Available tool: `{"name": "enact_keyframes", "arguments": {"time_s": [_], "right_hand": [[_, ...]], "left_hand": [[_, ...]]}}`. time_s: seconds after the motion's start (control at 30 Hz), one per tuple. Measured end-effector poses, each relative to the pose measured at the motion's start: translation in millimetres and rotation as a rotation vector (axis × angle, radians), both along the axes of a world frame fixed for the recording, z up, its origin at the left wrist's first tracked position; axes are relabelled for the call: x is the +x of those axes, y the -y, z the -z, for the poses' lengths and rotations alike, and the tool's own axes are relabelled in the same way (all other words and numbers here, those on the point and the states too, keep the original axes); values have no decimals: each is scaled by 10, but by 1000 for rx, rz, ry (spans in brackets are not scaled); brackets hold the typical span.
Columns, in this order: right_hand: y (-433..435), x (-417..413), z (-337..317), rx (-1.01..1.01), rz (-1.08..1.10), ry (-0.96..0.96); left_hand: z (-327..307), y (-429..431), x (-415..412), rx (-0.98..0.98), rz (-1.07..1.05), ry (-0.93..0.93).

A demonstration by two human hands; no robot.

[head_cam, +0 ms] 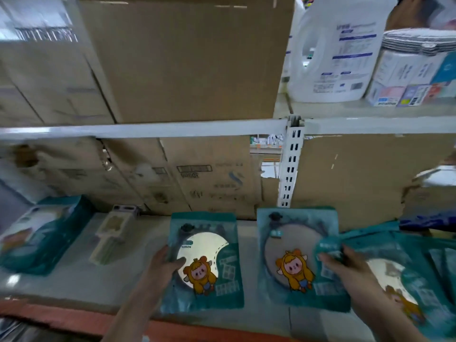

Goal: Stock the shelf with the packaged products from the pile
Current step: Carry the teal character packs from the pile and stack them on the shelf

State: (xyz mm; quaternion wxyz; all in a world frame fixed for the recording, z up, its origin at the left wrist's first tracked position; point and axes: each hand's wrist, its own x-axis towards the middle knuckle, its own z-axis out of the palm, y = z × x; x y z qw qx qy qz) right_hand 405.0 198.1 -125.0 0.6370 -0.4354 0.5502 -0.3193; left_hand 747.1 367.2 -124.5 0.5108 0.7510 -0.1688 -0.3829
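While your left hand (165, 265) grips the flat teal glossy-film packet (209, 265) by its left edge, thumb curled over the front onto the round mirror-like disc and fingers tucked behind, the packet sits low over the smooth grey shelf board (81, 280). Can't tell if it rests fully on the board. Its bottom edge is near the red front strip (61, 317).

Your right hand (345, 265) pinches the crumpled top-left corner of the top pile packet (394, 270), fingers curled round the film. That packet lies on the slumped teal pile (439, 253) at the right end of the same board. Motion blur there, so the finer grip is unclear.

Between your hands a second teal packet (296, 257) lies flat, with the same round disc and yellow cartoon figure. The pinched corner overlaps its right edge.

Left end of the board: a bulkier teal soft pack (42, 233) and a slim beige carded item (113, 235), apart from each other.

Behind: worn brown corrugated cartons (214, 178) and a white slotted steel upright (290, 169).

Upper shelf: a large plain brown carton (187, 58), a white plastic handled jug (338, 53) and a wrapped stack of ridged white discs (417, 40).
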Motion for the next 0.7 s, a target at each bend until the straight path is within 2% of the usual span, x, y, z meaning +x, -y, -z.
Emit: {"name": "enact_keyframes", "arguments": {"time_s": [0.37,0.7], "right_hand": [[-912,1687,-48,-26,60,83],[-1159,1860,-42,25,96,87]], "left_hand": [[126,-577,1335,-88,76,-169],[452,-578,1584,-24,85,-266]]}}
